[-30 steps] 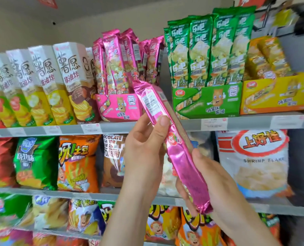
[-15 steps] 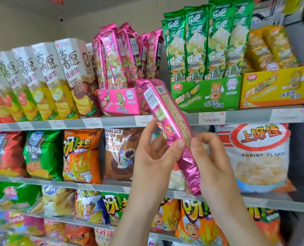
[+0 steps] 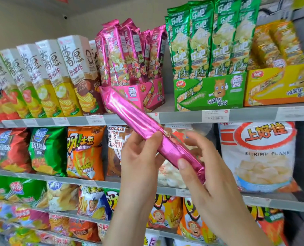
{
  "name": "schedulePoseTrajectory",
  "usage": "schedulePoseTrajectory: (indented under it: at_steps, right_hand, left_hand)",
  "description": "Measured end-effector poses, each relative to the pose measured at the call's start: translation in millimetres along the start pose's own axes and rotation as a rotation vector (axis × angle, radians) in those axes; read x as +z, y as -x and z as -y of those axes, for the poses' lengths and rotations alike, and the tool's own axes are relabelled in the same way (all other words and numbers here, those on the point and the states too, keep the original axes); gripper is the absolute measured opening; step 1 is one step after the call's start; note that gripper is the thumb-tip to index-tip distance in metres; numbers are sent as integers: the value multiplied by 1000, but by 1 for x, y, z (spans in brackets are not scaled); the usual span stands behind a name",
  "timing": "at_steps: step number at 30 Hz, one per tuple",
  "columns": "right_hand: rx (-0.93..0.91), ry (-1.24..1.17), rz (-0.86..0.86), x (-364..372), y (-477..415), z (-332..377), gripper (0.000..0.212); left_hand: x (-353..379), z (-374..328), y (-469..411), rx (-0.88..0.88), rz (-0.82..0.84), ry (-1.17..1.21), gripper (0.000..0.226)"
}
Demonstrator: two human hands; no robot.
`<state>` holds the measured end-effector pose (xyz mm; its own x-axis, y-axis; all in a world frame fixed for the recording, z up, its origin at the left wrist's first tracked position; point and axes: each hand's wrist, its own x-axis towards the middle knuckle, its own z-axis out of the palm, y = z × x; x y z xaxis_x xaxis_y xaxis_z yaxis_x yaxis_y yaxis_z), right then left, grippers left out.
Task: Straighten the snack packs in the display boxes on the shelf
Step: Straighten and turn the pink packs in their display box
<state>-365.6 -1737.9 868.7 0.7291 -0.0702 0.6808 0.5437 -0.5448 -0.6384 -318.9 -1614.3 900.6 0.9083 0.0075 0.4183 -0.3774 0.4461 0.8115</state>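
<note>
Pack: we find one pink pack (image 3: pixel 142 125), slanted before the shelf (image 3: pixel 183 117), its top end overlapping the pink box (image 3: pixel 140 92).
Grips: two; left grip (image 3: pixel 140 160) pinches its middle, right grip (image 3: pixel 209 183) its lower end.
Display boxes: three, counting the green box (image 3: pixel 209 91) and the yellow box (image 3: pixel 280 86).

1 long, glossy pink snack pack (image 3: pixel 144 128) slants across the shelf's (image 3: pixel 183 117) front edge, its upper end before the pink display box (image 3: pixel 138 94), where other pink packs (image 3: pixel 123 55) stand leaning unevenly.
</note>
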Motion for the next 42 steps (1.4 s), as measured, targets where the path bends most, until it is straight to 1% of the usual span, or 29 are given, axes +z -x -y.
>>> schedulePoseTrajectory:
  at_steps: [3,4,7,8,10,11,14,16,18,20,22,26,30,35,38,42]
  right_hand:
    - [79,-111,4,0,0,-2,48]
    - [80,-155,-22,1,0,-1,46]
    - [60,-215,-118,3,0,3,29]
    - [61,-229,-143,4,0,5,27]
    - [77,-242,-185,5,0,5,35]
    - [78,-226,-208,6,0,5,38]
    - [36,-112,-276,8,1,4,37]
    - [24,-34,-306,9,2,1,40]
    - [11,32,-331,11,3,-1,43]
    - [-10,76,-356,13,5,-1,45]
    - [-39,101,-382,16,6,1,46]
    - [-83,112,-387,19,10,1,48]
    - [-87,73,-372,20,11,0,46]
    - [-171,56,-388,21,17,-9,49]
    - [-206,79,-448,22,25,-13,52]
    - [-282,117,-539,21,25,-17,48]
  left_hand:
    - [2,0,0,-7,-3,57,12]
    - [2,0,0,-15,11,71,13]
    - [5,2,2,-51,84,105,15]
    - [6,3,3,-57,109,99,18]
    - [6,7,7,-55,165,76,31]
    - [6,9,9,-52,195,56,33]
    - [4,10,13,-70,253,13,35]
    - [4,8,14,-84,256,-14,36]
    - [4,7,15,-92,261,-20,32]
    - [5,5,17,-111,251,7,29]
    - [7,6,19,-116,216,15,32]
    - [7,8,19,-111,147,-14,25]
    - [8,6,21,-67,137,-37,37]
    - [8,4,20,-25,74,-17,26]
    - [9,-1,17,-26,25,53,27]
    - [13,0,17,-59,11,129,26]
